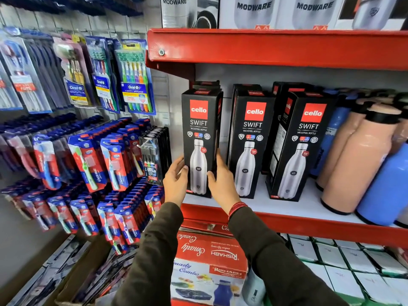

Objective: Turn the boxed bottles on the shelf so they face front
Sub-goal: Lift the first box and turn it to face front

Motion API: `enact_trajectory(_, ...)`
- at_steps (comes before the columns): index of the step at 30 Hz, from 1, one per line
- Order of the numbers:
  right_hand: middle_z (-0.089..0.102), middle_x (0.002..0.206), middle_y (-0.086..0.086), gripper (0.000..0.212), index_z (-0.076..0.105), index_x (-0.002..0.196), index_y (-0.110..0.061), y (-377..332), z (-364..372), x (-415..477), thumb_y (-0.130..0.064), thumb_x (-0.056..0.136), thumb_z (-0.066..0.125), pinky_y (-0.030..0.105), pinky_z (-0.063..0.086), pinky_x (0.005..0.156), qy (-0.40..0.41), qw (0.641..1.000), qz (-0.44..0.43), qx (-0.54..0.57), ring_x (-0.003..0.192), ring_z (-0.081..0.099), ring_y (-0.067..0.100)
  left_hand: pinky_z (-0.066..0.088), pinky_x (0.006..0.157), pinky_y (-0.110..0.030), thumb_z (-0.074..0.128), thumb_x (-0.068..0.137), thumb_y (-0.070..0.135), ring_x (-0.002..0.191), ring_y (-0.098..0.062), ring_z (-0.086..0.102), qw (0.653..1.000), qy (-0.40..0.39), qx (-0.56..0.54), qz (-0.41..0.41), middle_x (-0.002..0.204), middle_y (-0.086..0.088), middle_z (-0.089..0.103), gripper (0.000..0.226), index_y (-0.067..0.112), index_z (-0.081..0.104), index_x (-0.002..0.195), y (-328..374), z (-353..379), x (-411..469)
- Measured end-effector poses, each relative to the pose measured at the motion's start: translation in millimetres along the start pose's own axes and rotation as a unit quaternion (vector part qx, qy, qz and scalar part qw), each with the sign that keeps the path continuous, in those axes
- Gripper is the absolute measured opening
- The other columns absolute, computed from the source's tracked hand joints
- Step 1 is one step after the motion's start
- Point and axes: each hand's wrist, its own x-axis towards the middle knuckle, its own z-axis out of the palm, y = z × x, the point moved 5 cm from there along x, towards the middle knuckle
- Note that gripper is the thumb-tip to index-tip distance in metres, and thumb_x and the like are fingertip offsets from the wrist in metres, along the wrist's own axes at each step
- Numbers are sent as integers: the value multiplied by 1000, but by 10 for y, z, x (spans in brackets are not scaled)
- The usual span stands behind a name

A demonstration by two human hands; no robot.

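Centrally, left hand [175, 181] and right hand [221, 181] clasp the leftmost boxed bottle [199, 140] from both sides, upright on the shelf [287, 214], logo front. Right of it: two more boxes [251, 144], front-facing.

Three front-row boxed bottles [254, 142], two peach bottles [353, 160], two hands [176, 180]
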Motion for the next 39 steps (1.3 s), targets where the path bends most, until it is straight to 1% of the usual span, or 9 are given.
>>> enact_trajectory(6, 37, 157, 6, 69, 14, 157, -20, 21, 41, -2, -3, 97, 46, 29, 27, 117, 7, 1000, 0, 9, 143, 39, 24, 41, 91, -11, 51, 100, 10, 115, -10, 56, 1000, 24, -6, -19, 122, 7, 58, 36, 13, 55, 135, -33, 18, -15)
enact_trajectory(12, 51, 147, 6, 54, 27, 154, -23, 55, 49, -53, -20, 102, 42, 18, 31, 107, 21, 997, 15, 71, 134, 49, 20, 44, 112, -42, 52, 100, 22, 118, -11, 58, 998, 30, -36, -44, 120, 10, 62, 36, 15, 57, 135, -73, -20, -34)
enact_trajectory(15, 60, 138, 5, 50, 31, 152, -28, 54, -14, 27, -24, 102, 41, 23, 38, 107, 28, 996, 17, 86, 126, 56, 20, 43, 113, -46, 56, 98, 24, 120, -11, 60, 997, 31, -50, -52, 121, 6, 65, 35, 18, 59, 133, -29, -21, -10)
enact_trajectory(18, 58, 141, 4, 49, 34, 151, -27, 44, -71, -34, -25, 102, 40, 30, 40, 112, 36, 996, 1, 84, 129, 54, 19, 43, 113, -47, 58, 97, 26, 119, -10, 61, 997, 41, -55, -45, 122, 5, 66, 36, 19, 60, 132, -7, -70, -81)
enact_trajectory(22, 60, 137, 1, 47, 37, 150, -26, 126, 2, -398, -25, 103, 42, 21, 40, 105, 1, 994, 17, 104, 119, 56, 7, 46, 111, -47, 61, 95, 31, 122, -9, 61, 995, 56, -33, -71, 125, 5, 67, 39, 18, 61, 132, -180, -206, -436)
enact_trajectory(26, 65, 123, 19, 46, 40, 148, -24, 29, -62, -392, -24, 102, 43, 33, 48, 99, 11, 993, 13, 117, 113, 61, 27, 46, 111, -45, 61, 95, 33, 123, -7, 61, 996, 52, -45, -52, 125, 11, 68, 36, 22, 63, 129, -50, -239, -475)
enact_trajectory(29, 63, 122, 25, 46, 41, 148, -23, -7, -77, -376, -26, 102, 44, 42, 48, 100, 14, 994, 12, 106, 112, 60, 33, 46, 111, -44, 61, 95, 34, 123, -6, 61, 996, 57, -43, -51, 125, 13, 68, 36, 23, 64, 129, -2, -247, -459)
enact_trajectory(35, 67, 121, 16, 46, 40, 148, -24, -17, -72, -407, -29, 102, 43, 32, 49, 97, 14, 994, 12, 104, 111, 63, 27, 47, 110, -45, 62, 94, 34, 122, -7, 61, 995, 72, -38, -54, 124, 10, 68, 39, 20, 64, 130, 24, -286, -496)
enact_trajectory(39, 66, 123, 17, 46, 41, 148, -24, -32, -95, -436, -28, 102, 44, 34, 49, 97, 18, 993, 13, 119, 110, 62, 27, 47, 110, -44, 62, 95, 32, 121, -6, 61, 995, 69, -34, -56, 117, 18, 68, 37, 21, 63, 130, 38, -285, -511)
